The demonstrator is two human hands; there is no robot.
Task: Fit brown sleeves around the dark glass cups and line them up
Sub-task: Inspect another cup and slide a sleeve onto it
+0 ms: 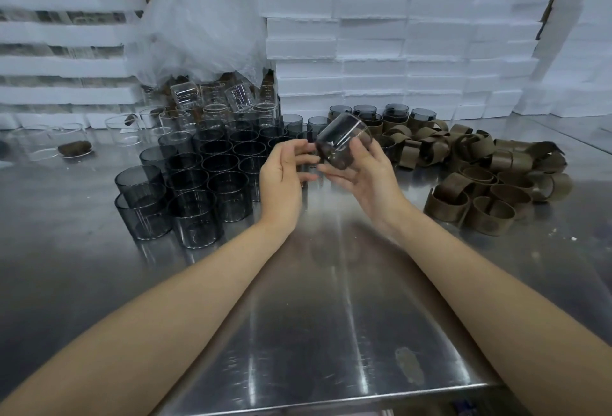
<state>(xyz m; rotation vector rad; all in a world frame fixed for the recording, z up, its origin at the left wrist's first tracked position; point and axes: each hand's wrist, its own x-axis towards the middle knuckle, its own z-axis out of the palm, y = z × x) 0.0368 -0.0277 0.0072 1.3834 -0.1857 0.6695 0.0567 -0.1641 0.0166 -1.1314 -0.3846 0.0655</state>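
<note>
Your right hand [364, 177] grips a cup [342, 139], left hand [281, 180] loose-fingered beside it; few sleeved cups [395, 116] stand far, many bare cups [212, 167] left.

Your stainless-steel table [331, 316] carries the whole job. Upright dark glass cups [195, 213] crowd its left-centre in touching rows, mouths up, with clear glass cups [185, 117] packed behind them and spreading to the far left. A loose heap of brown sleeves [493, 217] sprawls across the right side, many lying on one another. Toward the back, between the 2 groups, a short row of sleeved cups [394, 114] stands before stacked white foam boxes [371, 84]. The near half shows scratches and glare.
</note>
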